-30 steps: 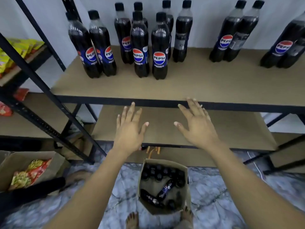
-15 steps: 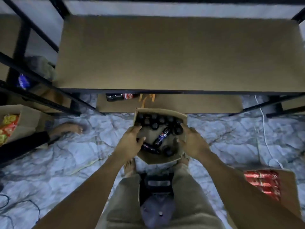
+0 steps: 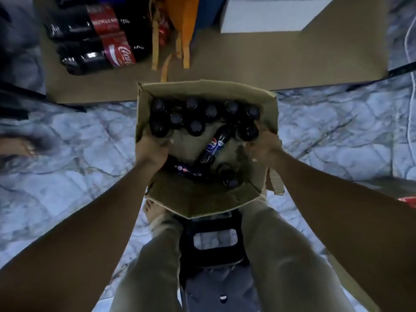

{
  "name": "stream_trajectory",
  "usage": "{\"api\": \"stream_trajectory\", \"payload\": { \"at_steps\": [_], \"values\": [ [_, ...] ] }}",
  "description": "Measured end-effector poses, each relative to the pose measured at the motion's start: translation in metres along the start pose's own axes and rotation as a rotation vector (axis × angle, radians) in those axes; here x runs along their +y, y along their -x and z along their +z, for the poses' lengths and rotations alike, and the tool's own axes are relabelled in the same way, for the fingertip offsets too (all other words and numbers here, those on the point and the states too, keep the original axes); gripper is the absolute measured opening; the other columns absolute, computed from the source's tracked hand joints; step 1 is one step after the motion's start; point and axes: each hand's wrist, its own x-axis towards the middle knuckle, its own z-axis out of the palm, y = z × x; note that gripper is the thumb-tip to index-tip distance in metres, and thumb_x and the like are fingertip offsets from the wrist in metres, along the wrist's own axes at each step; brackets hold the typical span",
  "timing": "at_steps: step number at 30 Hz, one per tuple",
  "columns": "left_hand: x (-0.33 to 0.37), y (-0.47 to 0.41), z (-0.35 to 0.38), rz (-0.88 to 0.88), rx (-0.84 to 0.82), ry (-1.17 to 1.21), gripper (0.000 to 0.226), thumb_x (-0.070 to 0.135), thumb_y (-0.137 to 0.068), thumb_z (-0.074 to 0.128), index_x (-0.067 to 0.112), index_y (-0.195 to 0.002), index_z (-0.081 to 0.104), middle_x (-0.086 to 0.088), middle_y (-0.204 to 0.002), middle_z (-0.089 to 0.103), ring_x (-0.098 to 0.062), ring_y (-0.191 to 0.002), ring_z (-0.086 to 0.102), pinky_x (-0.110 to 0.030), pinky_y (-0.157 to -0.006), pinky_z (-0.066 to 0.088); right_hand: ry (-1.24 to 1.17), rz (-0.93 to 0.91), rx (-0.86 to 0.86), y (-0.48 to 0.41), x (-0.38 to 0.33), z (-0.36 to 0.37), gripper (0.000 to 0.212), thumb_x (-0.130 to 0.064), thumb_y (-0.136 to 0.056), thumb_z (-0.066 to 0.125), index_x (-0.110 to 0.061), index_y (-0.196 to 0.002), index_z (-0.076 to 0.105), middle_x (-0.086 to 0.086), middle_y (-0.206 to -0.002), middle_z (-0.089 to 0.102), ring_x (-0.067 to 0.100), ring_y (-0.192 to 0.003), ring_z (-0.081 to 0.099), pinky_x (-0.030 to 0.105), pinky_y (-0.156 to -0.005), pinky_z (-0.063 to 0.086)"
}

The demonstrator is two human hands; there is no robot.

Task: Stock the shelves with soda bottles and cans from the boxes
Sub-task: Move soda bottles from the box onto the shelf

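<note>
An open cardboard box [image 3: 202, 199] stands on the marble floor between my feet. Inside it, several black-capped Pepsi bottles [image 3: 195, 127] stand upright along the far side, and two more [image 3: 213, 145] lie loose on the bottom. My left hand [image 3: 150, 149] grips the box's left wall with its fingers curled inside. On the opposite side, my right hand [image 3: 263, 147] grips the right wall beside an upright bottle [image 3: 247, 131]. Neither hand holds a bottle.
Coca-Cola bottles [image 3: 90, 34] lie on the bottom shelf board [image 3: 292, 64] at the far left, beside orange bag straps [image 3: 177, 46] and a white box [image 3: 270, 14]. A black stool [image 3: 213, 239] sits under me. Another person's foot [image 3: 22, 147] is at the left.
My view dropped from the upper shelf of Pepsi bottles to the floor. Both hands came down from the shelf edge to the sides of the box, which now looks closer.
</note>
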Motion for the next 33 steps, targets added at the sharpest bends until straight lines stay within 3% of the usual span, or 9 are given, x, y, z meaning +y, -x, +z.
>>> {"api": "stream_trajectory", "payload": {
  "at_steps": [3,5,7,11,17,22,25,27,33],
  "values": [
    [-0.007,-0.022,0.006,-0.015,-0.006,0.040,0.068,0.029,-0.092,0.071,0.013,-0.151,0.039,-0.011,-0.126,0.066,-0.028,-0.119,0.059,-0.031,-0.094,0.045,-0.116,0.061,-0.001,-0.014,-0.005,0.008,0.055,-0.024,-0.096,0.066,-0.018,-0.148,0.047,0.013,-0.137,0.059,0.031,-0.121,0.058,0.036,-0.098,0.045],
    [-0.008,-0.033,0.008,-0.023,-0.004,0.077,0.056,0.030,-0.092,0.071,0.018,-0.142,0.048,-0.003,-0.108,0.067,-0.022,-0.105,0.060,-0.029,-0.090,0.045,-0.327,0.103,0.011,-0.023,-0.007,0.016,0.032,-0.015,-0.099,0.059,-0.021,-0.131,0.058,0.015,-0.124,0.065,0.028,-0.086,0.066,0.038,-0.076,0.057],
    [-0.011,-0.042,0.011,-0.034,0.051,0.132,0.041,0.034,-0.089,0.072,0.021,-0.125,0.058,0.004,-0.105,0.065,-0.019,-0.102,0.059,-0.030,-0.092,0.048,-0.493,0.154,0.024,-0.030,-0.006,0.022,0.023,-0.009,-0.100,0.056,-0.027,-0.113,0.058,0.010,-0.106,0.070,0.023,-0.054,0.057,0.032,-0.051,0.053],
    [-0.007,-0.046,0.018,-0.054,0.160,0.221,0.040,0.032,-0.091,0.072,0.020,-0.127,0.062,-0.003,-0.112,0.067,-0.022,-0.105,0.060,-0.028,-0.088,0.048,-0.657,0.188,-0.012,-0.034,-0.004,0.022,0.028,-0.008,-0.097,0.063,-0.032,-0.108,0.056,0.004,-0.095,0.070,0.021,-0.050,0.053,0.036,-0.055,0.053],
    [-0.006,-0.036,0.021,-0.029,0.165,0.180,0.025,0.019,-0.091,0.070,0.017,-0.116,0.069,-0.002,-0.096,0.068,-0.027,-0.101,0.065,-0.024,-0.078,0.044,-0.532,0.145,0.028,-0.024,-0.002,0.018,0.025,-0.008,-0.089,0.075,-0.025,-0.103,0.063,0.009,-0.077,0.065,0.014,-0.041,0.056,0.032,-0.045,0.056],
    [0.000,-0.005,0.002,0.023,0.142,0.104,0.030,0.024,-0.087,0.074,0.021,-0.117,0.070,-0.007,-0.105,0.073,-0.027,-0.104,0.065,-0.022,-0.078,0.041,-0.409,0.086,0.069,0.008,-0.005,0.004,0.027,-0.020,-0.075,0.084,-0.040,-0.086,0.068,0.007,-0.081,0.072,0.031,-0.070,0.068,0.049,-0.071,0.063],
    [0.016,0.029,-0.018,0.082,0.131,0.095,0.031,0.026,-0.086,0.077,0.021,-0.115,0.071,-0.006,-0.102,0.073,-0.023,-0.100,0.066,-0.018,-0.074,0.039,-0.403,0.005,0.100,0.046,-0.016,-0.021,0.031,-0.017,-0.076,0.085,-0.037,-0.096,0.071,0.000,-0.090,0.071,0.022,-0.084,0.068,0.029,-0.081,0.058],
    [0.031,0.058,-0.036,0.152,0.132,0.083,0.030,0.024,-0.083,0.080,0.019,-0.112,0.072,-0.005,-0.099,0.073,-0.022,-0.095,0.066,-0.019,-0.075,0.041,-0.352,-0.064,0.131,0.078,-0.025,-0.040,0.033,-0.017,-0.079,0.083,-0.032,-0.107,0.073,-0.007,-0.093,0.065,0.009,-0.087,0.059,0.011,-0.074,0.042],
    [0.088,0.156,-0.111,0.359,0.168,0.084,0.030,0.017,-0.083,0.081,0.015,-0.112,0.074,0.001,-0.089,0.068,-0.014,-0.082,0.064,-0.022,-0.078,0.050,-0.428,-0.289,0.251,0.193,-0.057,-0.110,0.034,-0.011,-0.079,0.083,-0.022,-0.110,0.077,-0.008,-0.089,0.069,0.009,-0.086,0.065,0.013,-0.083,0.048]
  ]
}}
